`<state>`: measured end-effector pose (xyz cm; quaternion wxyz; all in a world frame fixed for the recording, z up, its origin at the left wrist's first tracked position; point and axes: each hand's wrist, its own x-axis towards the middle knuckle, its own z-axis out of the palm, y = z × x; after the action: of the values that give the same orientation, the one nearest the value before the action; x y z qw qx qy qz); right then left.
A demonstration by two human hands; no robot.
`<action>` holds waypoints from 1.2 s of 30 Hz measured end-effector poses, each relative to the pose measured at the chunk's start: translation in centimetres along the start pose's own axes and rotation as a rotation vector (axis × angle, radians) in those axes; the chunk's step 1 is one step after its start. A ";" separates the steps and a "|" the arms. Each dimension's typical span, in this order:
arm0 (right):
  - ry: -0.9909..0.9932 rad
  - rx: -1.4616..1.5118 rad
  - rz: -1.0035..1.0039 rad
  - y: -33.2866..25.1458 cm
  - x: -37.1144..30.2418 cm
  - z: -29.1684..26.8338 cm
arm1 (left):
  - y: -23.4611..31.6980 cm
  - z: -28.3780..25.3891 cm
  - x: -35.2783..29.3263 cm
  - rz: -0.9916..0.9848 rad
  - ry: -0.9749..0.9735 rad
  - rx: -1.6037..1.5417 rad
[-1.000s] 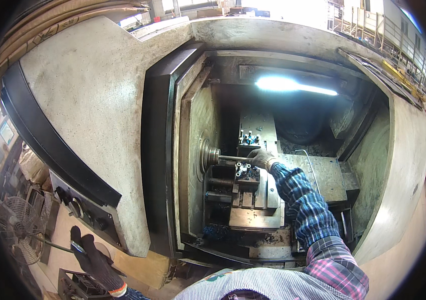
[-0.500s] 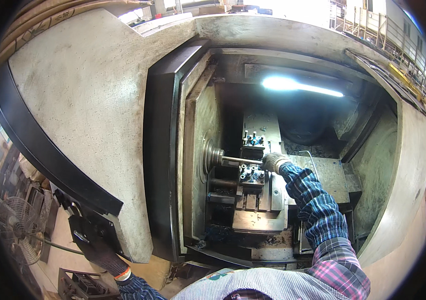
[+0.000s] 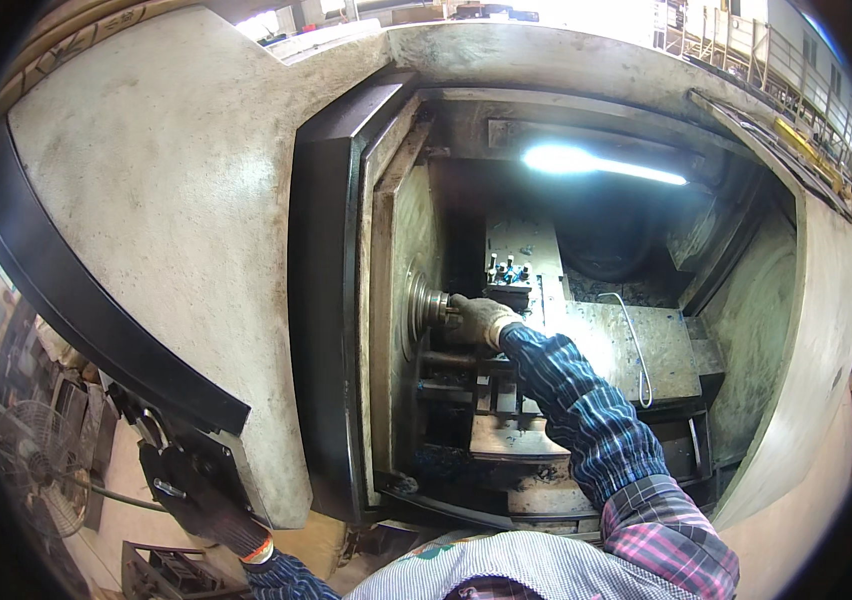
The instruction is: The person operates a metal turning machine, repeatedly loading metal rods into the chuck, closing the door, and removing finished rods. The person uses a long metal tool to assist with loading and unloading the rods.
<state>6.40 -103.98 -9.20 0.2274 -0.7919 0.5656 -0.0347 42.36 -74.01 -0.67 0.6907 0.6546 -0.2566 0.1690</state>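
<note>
My right hand [image 3: 483, 320], in a pale, soiled work glove, reaches into the lathe. Its fingers are closed around the metal rod [image 3: 454, 317] right at the spindle chuck [image 3: 430, 306]; only a short bit of the rod shows, the rest hidden by the glove or inside the chuck. Below the right forearm, the near tool post is mostly covered. The far tool post [image 3: 508, 270], with several upright bolts, stands on the slide behind the hand. My left hand [image 3: 208, 505], in a dark glove, is at the control box [image 3: 208, 462] on the lower left; its fingers blend into the black parts.
A bent metal hook rod [image 3: 634, 350] lies on the bed cover right of my forearm. The sliding door [image 3: 326, 300] borders the opening on the left. A lamp [image 3: 606, 170] glows at the back. Outside, a fan [image 3: 41, 460] stands at lower left.
My right hand has moved left along the rod, from its free end to the chuck. The long exposed length of rod no longer shows. My left hand stays at the control box.
</note>
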 end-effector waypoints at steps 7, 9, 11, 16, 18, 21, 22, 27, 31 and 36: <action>0.054 -0.097 -0.036 1.0 -0.4 0.4 | 0.7 -1.1 0.8 -0.071 -0.218 0.168; 0.069 -0.088 -0.016 1.0 -0.3 0.7 | 1.4 -0.6 0.6 -0.132 -0.176 0.121; 0.095 -0.076 0.010 1.4 0.2 1.3 | 1.4 -0.4 -0.3 -0.064 -0.117 0.097; 0.235 -0.045 0.144 -0.3 -1.0 0.7 | -2.8 -2.4 -2.0 0.413 -0.194 0.099; 0.295 -0.062 0.163 -1.1 -1.3 0.5 | -2.0 -2.4 -2.6 0.367 -0.187 0.044; 0.368 -0.083 0.166 -1.8 -2.2 0.2 | -2.1 -2.9 -1.4 0.494 -0.313 0.079; 0.406 -0.093 0.159 -1.7 -2.4 0.3 | -2.2 -3.0 -1.3 0.538 -0.313 0.147; 0.503 -0.072 0.134 -2.0 -2.6 0.3 | -3.4 -3.4 -1.5 0.499 -0.278 0.116; 0.608 -0.098 0.145 -1.9 -3.0 1.0 | -2.5 -3.5 -1.5 0.235 -0.356 -0.164; 0.703 -0.124 0.094 -2.4 -3.8 2.1 | -3.3 -6.2 0.0 -0.014 -0.890 -0.817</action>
<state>7.83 -99.21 -9.33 -0.0283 -0.7170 0.6461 -0.2602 45.11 -68.14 -3.46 0.7137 0.3460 -0.5607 -0.2379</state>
